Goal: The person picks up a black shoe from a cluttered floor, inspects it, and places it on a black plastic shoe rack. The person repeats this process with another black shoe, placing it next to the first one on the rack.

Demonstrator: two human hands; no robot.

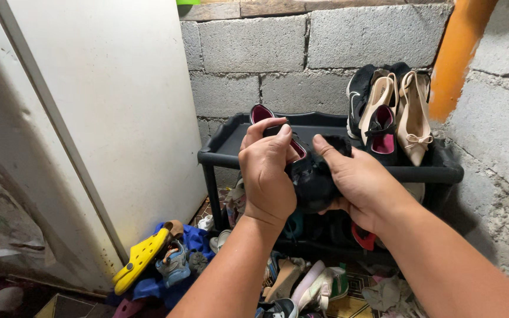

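Block wall, shoe rack (231, 154) | both hands: L (266, 174) + R (360, 179) clamped round black shoe (312, 176)

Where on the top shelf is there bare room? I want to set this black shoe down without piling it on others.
The black rack's top shelf is bare on its left and middle, between the left rim and the upright pairs. The right end is crowded: black sneaker, beige heels. Both the left hand and the right hand hold the black shoe. The floor below is littered.
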